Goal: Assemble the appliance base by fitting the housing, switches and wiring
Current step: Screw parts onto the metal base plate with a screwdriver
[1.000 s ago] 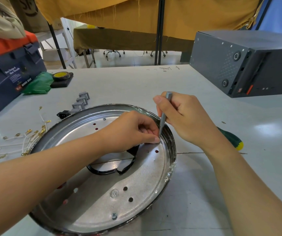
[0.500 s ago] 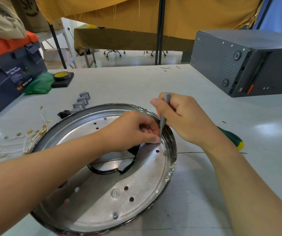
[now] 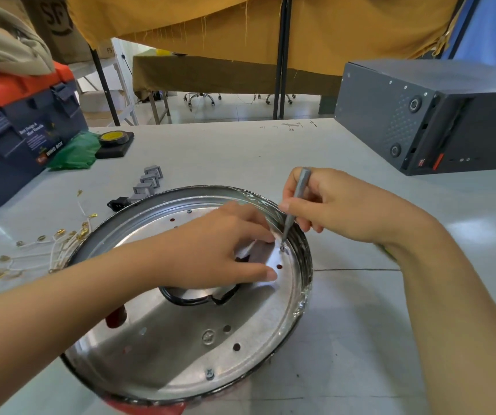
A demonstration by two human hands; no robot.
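A round metal base housing (image 3: 165, 348) lies on the grey table, open side up, with several holes and screws in its floor. My right hand (image 3: 339, 205) pinches a thin grey screwdriver (image 3: 296, 202), and its tip stands on a small screw (image 3: 282, 248) near the housing's far right wall. My left hand (image 3: 225, 247) hovers over the housing floor beside that screw with its fingers spread and relaxed, holding nothing. A black wire loop (image 3: 198, 298) lies at the centre, partly under my left hand. Grey switches (image 3: 147, 184) and a black socket (image 3: 118, 203) sit left of the housing.
White wires with brass terminals (image 3: 43, 244) lie at the left. A blue and orange toolbox (image 3: 16, 127), a green bag (image 3: 74, 152) and a tape roll (image 3: 115, 137) stand at the back left. A dark computer case (image 3: 432, 115) fills the back right.
My left hand has let go of its pinch at the screwdriver tip and spread its fingers over the housing floor. The screw now shows under the tip. My right hand has risen slightly.
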